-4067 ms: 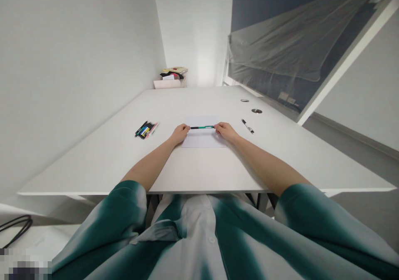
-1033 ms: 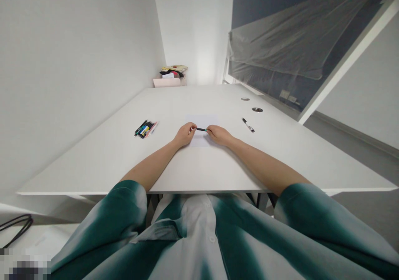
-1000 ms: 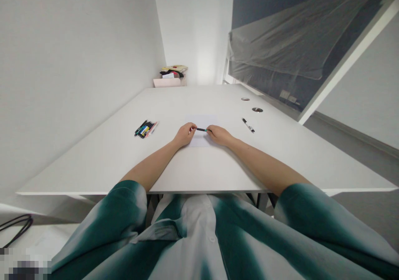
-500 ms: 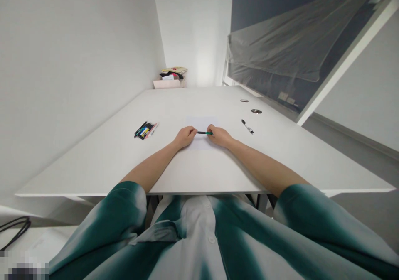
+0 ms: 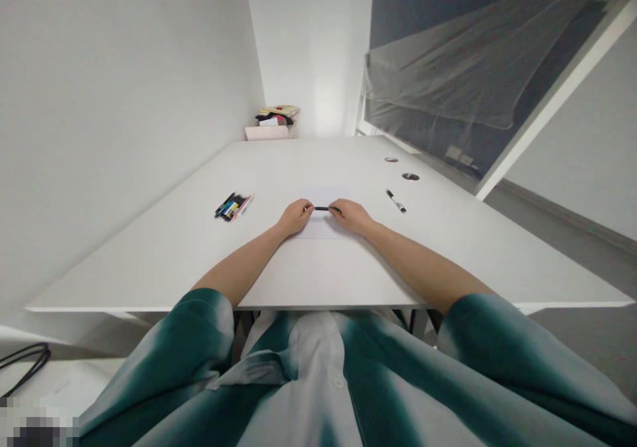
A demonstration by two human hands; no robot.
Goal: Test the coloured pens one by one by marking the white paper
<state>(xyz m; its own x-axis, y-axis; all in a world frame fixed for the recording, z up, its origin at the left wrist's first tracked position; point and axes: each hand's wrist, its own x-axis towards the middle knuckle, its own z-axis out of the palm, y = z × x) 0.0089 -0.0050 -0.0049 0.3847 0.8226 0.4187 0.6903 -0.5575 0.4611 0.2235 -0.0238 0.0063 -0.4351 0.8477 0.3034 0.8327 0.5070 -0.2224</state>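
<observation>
A slim dark pen point(image 5: 322, 208) lies level between my two hands, just above a sheet of white paper point(image 5: 318, 230). My left hand point(image 5: 297, 217) pinches one end of it. The other end sits in the closed fingers of my right hand point(image 5: 350, 215), which partly cover it. Off to the right, a black-and-white pen point(image 5: 396, 201) rests alone on the white table point(image 5: 279, 268). To the left is a loose pile of pens point(image 5: 233, 207) in several colours.
An open box point(image 5: 267, 132) with cloth-like items stands at the far left end of the table. Two round metal inserts point(image 5: 411, 177) are set near the right edge. A dark panel wrapped in plastic film point(image 5: 442, 75) leans beyond that edge.
A green section of the pen beside my right hand no longer shows; the visible part is all dark. Both hands have stayed nearly in place.
</observation>
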